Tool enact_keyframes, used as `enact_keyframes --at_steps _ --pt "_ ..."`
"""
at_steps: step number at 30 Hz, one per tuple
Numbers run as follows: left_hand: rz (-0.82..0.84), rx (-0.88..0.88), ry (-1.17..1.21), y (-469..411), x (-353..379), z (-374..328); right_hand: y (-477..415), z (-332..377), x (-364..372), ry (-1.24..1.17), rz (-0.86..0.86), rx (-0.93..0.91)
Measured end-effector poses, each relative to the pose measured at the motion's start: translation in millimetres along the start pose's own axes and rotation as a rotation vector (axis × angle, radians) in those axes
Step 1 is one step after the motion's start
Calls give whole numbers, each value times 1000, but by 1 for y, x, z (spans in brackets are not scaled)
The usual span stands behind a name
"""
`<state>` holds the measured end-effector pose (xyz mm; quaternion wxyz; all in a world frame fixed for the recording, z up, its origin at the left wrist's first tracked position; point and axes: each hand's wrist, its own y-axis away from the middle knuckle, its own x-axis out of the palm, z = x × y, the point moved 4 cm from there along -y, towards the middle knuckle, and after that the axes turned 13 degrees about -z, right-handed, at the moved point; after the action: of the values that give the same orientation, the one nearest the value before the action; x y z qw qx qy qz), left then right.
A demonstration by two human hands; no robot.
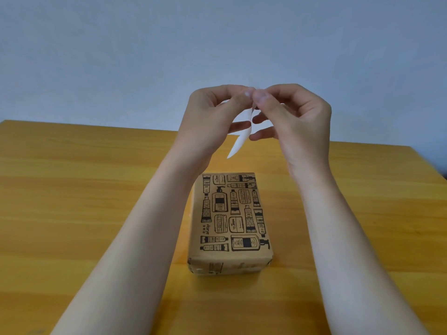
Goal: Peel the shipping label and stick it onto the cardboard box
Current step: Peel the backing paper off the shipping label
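Observation:
A brown cardboard box (231,221) printed with black bottle drawings lies flat on the wooden table (72,189), between my forearms. Above and beyond it I hold a white shipping label (239,141) in the air, seen nearly edge-on and hanging down. My left hand (212,117) and my right hand (292,117) both pinch the label's top edge, thumbs and forefingers meeting there. The lower fingers of both hands are spread beside the sheet. Whether the label has separated from its backing cannot be made out.
The table's far edge runs behind my hands, with a plain pale blue wall (217,44) beyond it. The table's right end (425,160) slants off at the far right.

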<state>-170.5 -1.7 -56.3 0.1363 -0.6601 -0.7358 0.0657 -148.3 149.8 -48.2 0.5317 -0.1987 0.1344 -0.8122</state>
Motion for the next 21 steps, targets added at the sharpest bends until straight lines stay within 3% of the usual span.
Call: enact_keyframes --at_steps 9,14,21 --pt "-69 -38 -30 3 -2 -6 -1 -1 -3 14 -41 29" --pt "8 -40 -53 9 4 -13 0 -1 -1 29 -34 22" --pt "-105 -38 -97 7 0 -10 1 -1 0 33 -33 36"
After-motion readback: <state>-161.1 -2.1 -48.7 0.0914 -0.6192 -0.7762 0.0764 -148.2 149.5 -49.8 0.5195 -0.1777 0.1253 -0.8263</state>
